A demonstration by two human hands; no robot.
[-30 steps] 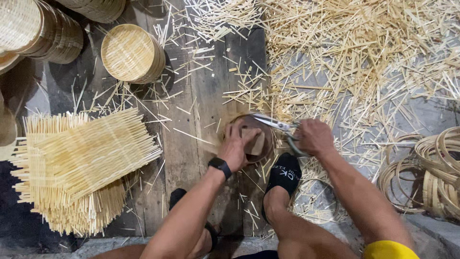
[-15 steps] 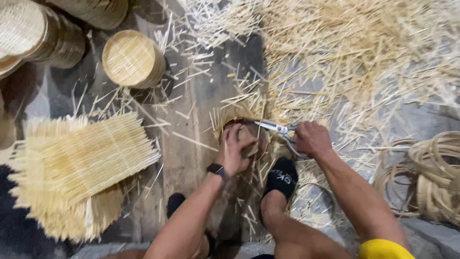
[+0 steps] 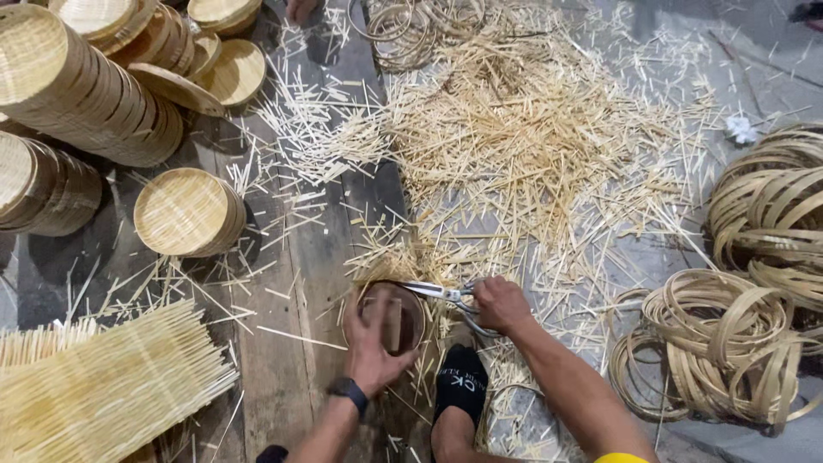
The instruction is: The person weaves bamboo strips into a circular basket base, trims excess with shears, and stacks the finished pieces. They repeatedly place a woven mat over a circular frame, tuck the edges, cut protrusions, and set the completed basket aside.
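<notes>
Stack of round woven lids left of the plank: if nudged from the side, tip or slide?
The stack of round woven lids leans on its side, so it would probably roll or fan apart. It looks light, being thin bamboo weave. Loose bamboo sticks underneath might let it skid.

left wrist: black watch [image 3: 349, 388] | foot: black sock [image 3: 459, 387] | right sleeve: yellow [image 3: 619, 458]

No packages, labels, signs or screens visible anywhere here
</notes>
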